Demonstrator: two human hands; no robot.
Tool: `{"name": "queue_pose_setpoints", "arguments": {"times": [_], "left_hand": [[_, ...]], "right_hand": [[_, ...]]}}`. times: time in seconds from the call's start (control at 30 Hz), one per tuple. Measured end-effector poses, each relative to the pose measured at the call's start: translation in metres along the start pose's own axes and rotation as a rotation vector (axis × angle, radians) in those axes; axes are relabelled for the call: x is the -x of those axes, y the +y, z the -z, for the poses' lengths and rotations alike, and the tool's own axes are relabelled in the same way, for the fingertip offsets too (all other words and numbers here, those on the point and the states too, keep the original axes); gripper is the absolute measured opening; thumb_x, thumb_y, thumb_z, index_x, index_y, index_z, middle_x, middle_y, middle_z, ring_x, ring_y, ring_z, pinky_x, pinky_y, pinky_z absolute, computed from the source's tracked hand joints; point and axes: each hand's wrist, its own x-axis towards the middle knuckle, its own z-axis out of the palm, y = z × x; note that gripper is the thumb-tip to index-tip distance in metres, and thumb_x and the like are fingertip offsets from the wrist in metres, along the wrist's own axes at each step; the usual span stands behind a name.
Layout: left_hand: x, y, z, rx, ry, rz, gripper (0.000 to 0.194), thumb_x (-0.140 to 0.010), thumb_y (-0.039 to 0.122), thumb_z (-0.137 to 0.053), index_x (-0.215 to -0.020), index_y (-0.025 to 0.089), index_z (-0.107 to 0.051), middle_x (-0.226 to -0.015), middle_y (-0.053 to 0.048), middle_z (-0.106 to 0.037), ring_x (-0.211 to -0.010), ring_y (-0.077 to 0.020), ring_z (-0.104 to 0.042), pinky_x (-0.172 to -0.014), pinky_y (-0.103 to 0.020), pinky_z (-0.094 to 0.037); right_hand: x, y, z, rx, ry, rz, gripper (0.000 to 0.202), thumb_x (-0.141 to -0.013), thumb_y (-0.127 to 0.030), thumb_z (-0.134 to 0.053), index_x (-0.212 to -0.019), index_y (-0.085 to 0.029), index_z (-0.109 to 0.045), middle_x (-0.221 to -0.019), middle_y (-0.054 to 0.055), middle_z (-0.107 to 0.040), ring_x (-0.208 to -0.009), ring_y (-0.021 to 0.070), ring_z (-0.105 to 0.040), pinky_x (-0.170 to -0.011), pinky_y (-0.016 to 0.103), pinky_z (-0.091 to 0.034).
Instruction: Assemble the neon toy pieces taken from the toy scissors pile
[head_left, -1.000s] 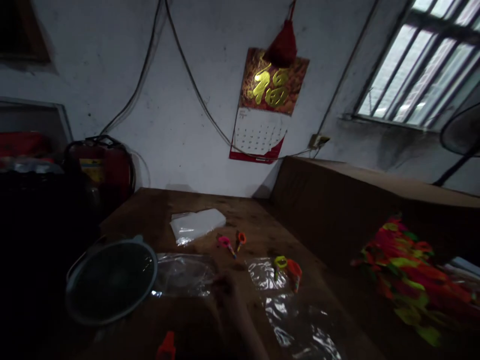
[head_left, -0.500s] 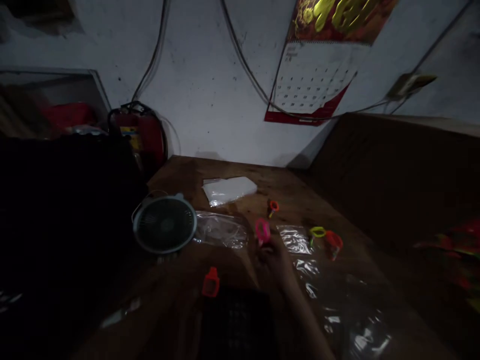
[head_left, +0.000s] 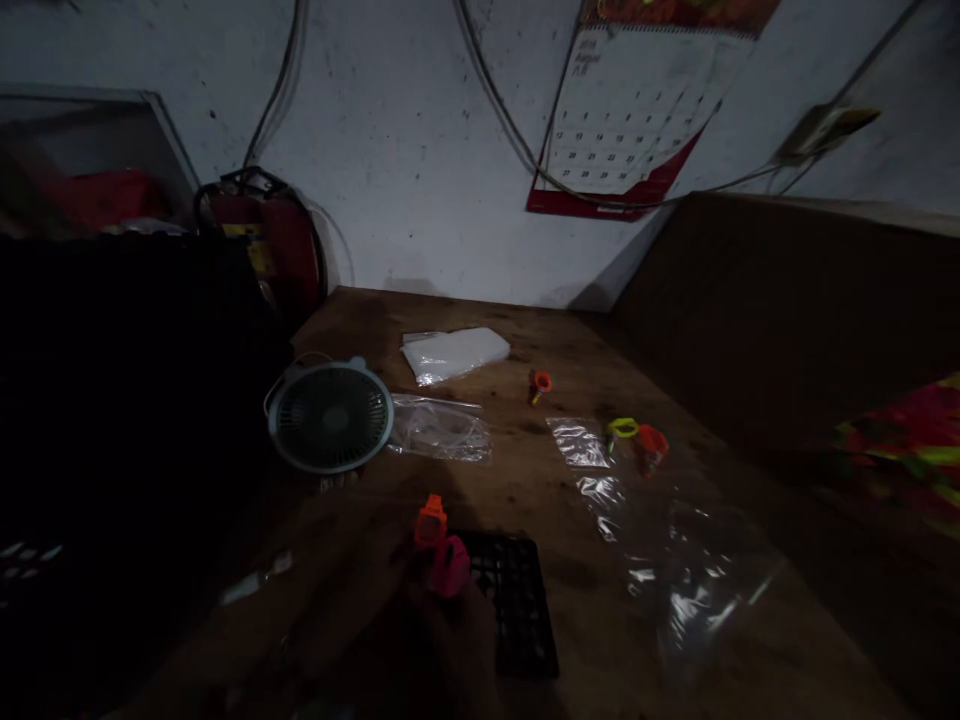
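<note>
- Right hand [head_left: 461, 625]: one, at the near middle of the table [head_left: 600, 640], in shadow; fingers pinching the pink plastic piece.
- Pink plastic piece [head_left: 450, 568]: one, at the fingertips, between the orange plastic piece and the black tray as seen from above.
- Orange plastic piece [head_left: 430, 524]: one, just beyond the pink one and slightly left.
- Left hand: probably lost in the darkness near the orange piece; whether its fingers are spread or pinching, cannot tell.
- Black tray [head_left: 521, 605]: one, with compartments, lying just right of the right hand.
- Small orange piece [head_left: 541, 383]: one, alone on the far part of the table.
- Yellow piece [head_left: 622, 428] and red-orange piece [head_left: 652, 446]: one each, side by side toward the right.
- Clear plastic bags [head_left: 712, 580]: several, spread flat along the right; a further clear bag [head_left: 442, 430] beside the fan.
- Fan [head_left: 330, 415]: one, round, pale rim, on the left.
- White packet stack [head_left: 456, 354]: one, far middle.
- Brown box [head_left: 750, 320]: one, far right; bright heap [head_left: 911, 450] at the right edge.
- Fire extinguisher [head_left: 281, 240]: one, far left; calendar [head_left: 622, 115] on the wall [head_left: 420, 180].
</note>
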Motion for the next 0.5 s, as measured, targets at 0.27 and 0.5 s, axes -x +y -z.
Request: {"name": "queue_pose_setpoints", "arguments": {"times": [0.27,0.5], "left_hand": [[0.009,-0.007,-0.002,-0.009,0.050,0.141,0.036,-0.088,0.048,-0.050,-0.110,0.023,-0.064,-0.099,-0.008,-0.070,-0.090,-0.0193,-0.066,-0.085,-0.041,-0.053],[0.014,-0.005,-0.004,-0.043,0.079,0.215,0.031,-0.090,0.043,-0.043,-0.099,0.029,-0.069,-0.079,-0.003,-0.071,-0.069,-0.0206,-0.067,-0.055,-0.033,-0.055]], "right_hand": [[0.008,0.021,-0.008,0.339,-0.045,-0.002,0.019,-0.085,-0.040,-0.055,-0.088,-0.027,-0.068,-0.076,0.005,-0.069,-0.071,0.0230,-0.066,-0.055,0.028,-0.048],[-0.004,0.017,-0.009,0.423,-0.254,0.008,0.016,-0.082,-0.025,-0.057,-0.092,-0.028,-0.070,-0.082,0.007,-0.070,-0.082,0.0250,-0.065,-0.068,0.031,-0.049]]}}
